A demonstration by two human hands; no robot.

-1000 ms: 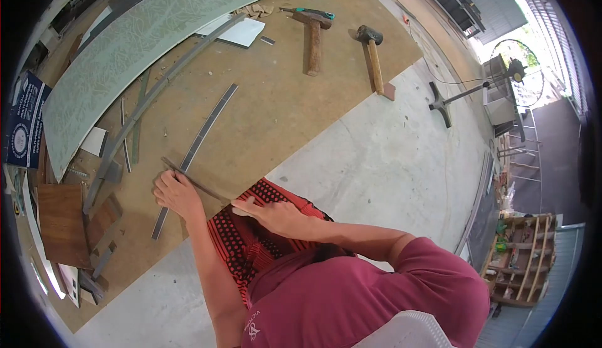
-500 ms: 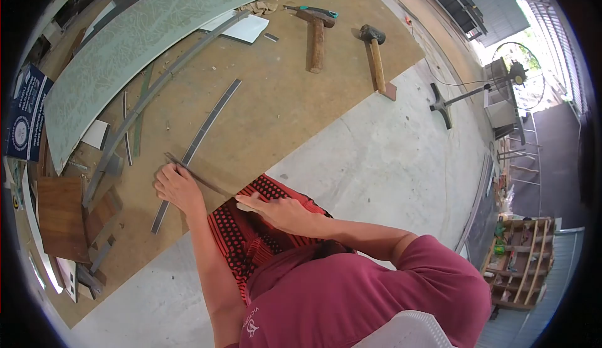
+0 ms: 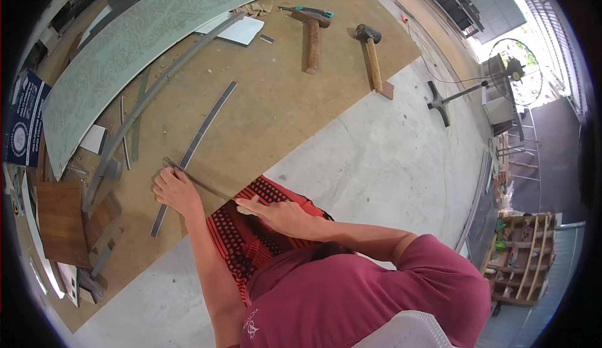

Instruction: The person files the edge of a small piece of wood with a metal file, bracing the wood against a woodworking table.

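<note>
A long narrow grey strip [image 3: 209,120] with pale edges lies diagonally on the brown board. My left hand [image 3: 178,191] is closed over the strip's lower half and presses it to the board. Across the strip, just above my left fingers, runs a thin dark blade [image 3: 204,185], which looks like a saw blade. Its near end is in my right hand [image 3: 281,216], whose fingers are wrapped round it with the index finger stretched along the top. Any handle is hidden inside the hand. Red and black patterned cloth [image 3: 229,241] covers my lap below.
A wooden-handled hammer [image 3: 311,44], a mallet [image 3: 370,53] and a teal-handled tool [image 3: 321,12] lie on the brown board [image 3: 276,103]. A curved pale green panel [image 3: 125,66] and a long grey bar [image 3: 141,106] lie left. A stand fan [image 3: 442,103] stands right.
The view has shifted slightly. Both hands keep their places on the strip and the blade, with no clear movement beyond that.
</note>
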